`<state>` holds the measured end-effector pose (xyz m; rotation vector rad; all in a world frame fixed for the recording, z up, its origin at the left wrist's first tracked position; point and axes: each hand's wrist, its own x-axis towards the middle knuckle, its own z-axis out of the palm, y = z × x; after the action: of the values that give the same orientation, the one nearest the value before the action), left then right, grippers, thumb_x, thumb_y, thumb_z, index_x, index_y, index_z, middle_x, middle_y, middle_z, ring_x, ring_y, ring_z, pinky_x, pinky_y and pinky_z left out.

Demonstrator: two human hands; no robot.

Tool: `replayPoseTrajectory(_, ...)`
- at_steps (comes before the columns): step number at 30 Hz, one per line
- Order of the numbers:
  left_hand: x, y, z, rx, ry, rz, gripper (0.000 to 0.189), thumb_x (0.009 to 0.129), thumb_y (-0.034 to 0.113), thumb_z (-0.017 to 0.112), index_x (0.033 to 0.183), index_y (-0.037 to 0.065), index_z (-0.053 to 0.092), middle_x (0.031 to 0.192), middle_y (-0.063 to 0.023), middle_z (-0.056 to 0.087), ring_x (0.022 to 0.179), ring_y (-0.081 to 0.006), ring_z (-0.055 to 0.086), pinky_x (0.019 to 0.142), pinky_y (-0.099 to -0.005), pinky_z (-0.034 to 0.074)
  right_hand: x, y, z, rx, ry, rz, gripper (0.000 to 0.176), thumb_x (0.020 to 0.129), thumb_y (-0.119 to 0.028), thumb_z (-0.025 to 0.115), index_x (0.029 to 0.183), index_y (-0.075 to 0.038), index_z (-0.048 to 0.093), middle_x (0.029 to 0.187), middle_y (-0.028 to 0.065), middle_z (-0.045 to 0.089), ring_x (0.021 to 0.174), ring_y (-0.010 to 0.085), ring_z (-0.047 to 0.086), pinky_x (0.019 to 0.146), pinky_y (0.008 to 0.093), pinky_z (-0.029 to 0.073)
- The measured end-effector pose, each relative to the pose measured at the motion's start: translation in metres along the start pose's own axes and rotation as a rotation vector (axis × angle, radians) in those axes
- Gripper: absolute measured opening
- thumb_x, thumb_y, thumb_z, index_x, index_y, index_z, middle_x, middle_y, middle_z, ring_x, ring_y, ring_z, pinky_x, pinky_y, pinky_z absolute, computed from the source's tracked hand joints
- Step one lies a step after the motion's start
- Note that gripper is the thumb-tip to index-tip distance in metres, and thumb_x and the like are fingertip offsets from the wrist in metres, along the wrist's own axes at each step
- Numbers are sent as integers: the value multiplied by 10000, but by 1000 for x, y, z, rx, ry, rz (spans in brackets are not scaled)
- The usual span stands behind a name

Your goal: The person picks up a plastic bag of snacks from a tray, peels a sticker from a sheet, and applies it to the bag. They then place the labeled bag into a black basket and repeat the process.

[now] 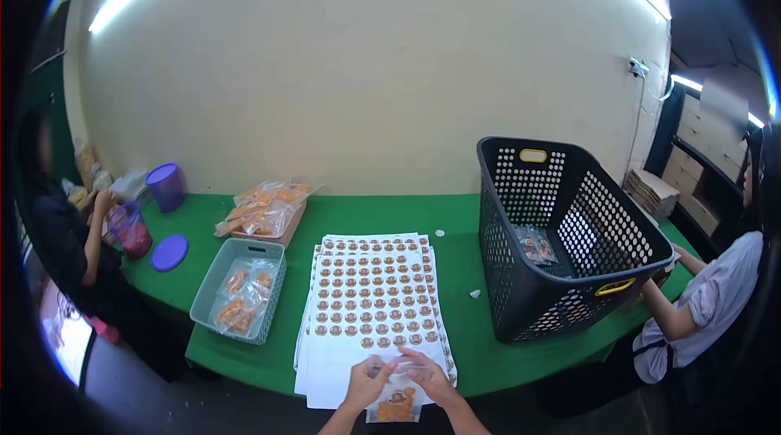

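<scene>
My left hand (367, 381) and my right hand (433, 378) are both closed on the top edge of a clear plastic snack bag (396, 406), near the table's front edge. Orange snack pieces lie in its lower part, and a round brown label shows on its front. Beneath my hands lies a stack of white sticker sheets (335, 366) with rows of round brown stickers. The bottom rows have bare white paper where stickers are absent.
A grey-green basket (278, 289) with snack bags stands left; behind it, a tray holds more bags (268, 206). A large black perforated basket (521, 289) stands right. Purple-lidded tubs (166, 187) are at far left. One person works at each side. The tablecloth (390, 211) is green.
</scene>
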<state>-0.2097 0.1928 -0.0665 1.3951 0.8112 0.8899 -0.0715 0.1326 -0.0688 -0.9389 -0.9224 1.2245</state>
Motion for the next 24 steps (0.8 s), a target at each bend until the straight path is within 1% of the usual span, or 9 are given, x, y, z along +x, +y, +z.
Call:
replayPoseTrajectory(3, 8, -2, -1, -99, -180, 17, 197, 818, 177, 540, 817, -17, 572, 723, -56, 584, 630, -86, 546, 554, -218, 425, 5, 11, -2, -65, 41, -65, 260, 772, -124, 586, 1008, -17, 564, 953, 65, 544, 865, 142, 504, 779, 266, 396)
replayPoseTrajectory(5, 18, 5, -6, 63, -268, 102, 169, 807, 151, 547, 818, -14, 582, 729, -69, 593, 624, -104, 556, 555, -227, 429, 1, 5, 0, -591, 279, -316, 156, 732, -96, 620, 867, -18, 627, 837, 68, 589, 836, 142, 508, 745, 249, 395)
replayPoseTrajectory(7, 34, 17, -10, 216, -354, 189, 142, 796, 124, 554, 819, -11, 592, 735, -81, 602, 617, -122, 565, 557, -235, 433, 2, -7, 8, -566, 448, -363, 78, 674, -60, 663, 724, -8, 632, 702, 70, 588, 743, 140, 524, 688, 236, 405)
replayPoseTrajectory(9, 48, 35, -14, 380, -452, 603, 95, 748, 69, 593, 808, 2, 623, 737, -110, 614, 629, -163, 583, 621, -256, 443, -3, -15, 10, -536, 550, -393, 119, 624, -55, 704, 638, -8, 595, 655, 70, 564, 660, 136, 528, 620, 238, 414)
replayPoseTrajectory(12, 58, 58, -23, 416, -462, 604, 70, 691, 60, 642, 756, 34, 641, 696, -94, 614, 607, -189, 578, 581, -263, 443, -5, -31, 13, -582, 527, -488, 192, 576, -33, 737, 574, -26, 545, 620, 61, 534, 637, 127, 509, 593, 235, 396)
replayPoseTrajectory(20, 58, 58, -8, 353, -69, 715, 305, 608, 69, 724, 494, 35, 444, 502, -46, 478, 456, -113, 432, 443, -237, 319, -12, -63, 25, -899, 377, -615, 206, 603, -61, 725, 555, -25, 528, 581, 57, 526, 559, 130, 493, 516, 245, 371)
replayPoseTrajectory(21, 63, 55, -2, 347, -56, 720, 305, 608, 69, 724, 494, 35, 444, 502, -46, 478, 456, -113, 432, 443, -237, 319, -13, -58, 29, -806, 401, -584, 226, 617, -46, 714, 536, -22, 504, 592, 63, 532, 572, 123, 497, 528, 236, 373)
replayPoseTrajectory(23, 80, 39, 5, 261, 278, 724, 293, 627, 46, 705, 493, 38, 445, 514, -42, 480, 461, -93, 412, 450, -228, 313, -12, -51, 53, -662, 414, -523, 275, 628, -18, 695, 496, -31, 454, 574, 63, 523, 531, 114, 487, 516, 227, 368)
replayPoseTrajectory(24, 86, 28, 4, 89, 243, 598, 287, 641, 34, 693, 501, 39, 443, 535, -31, 487, 487, -73, 403, 459, -219, 308, -12, -47, 69, -659, 407, -514, 272, 632, -6, 683, 497, -37, 449, 565, 62, 517, 515, 111, 480, 510, 230, 366)
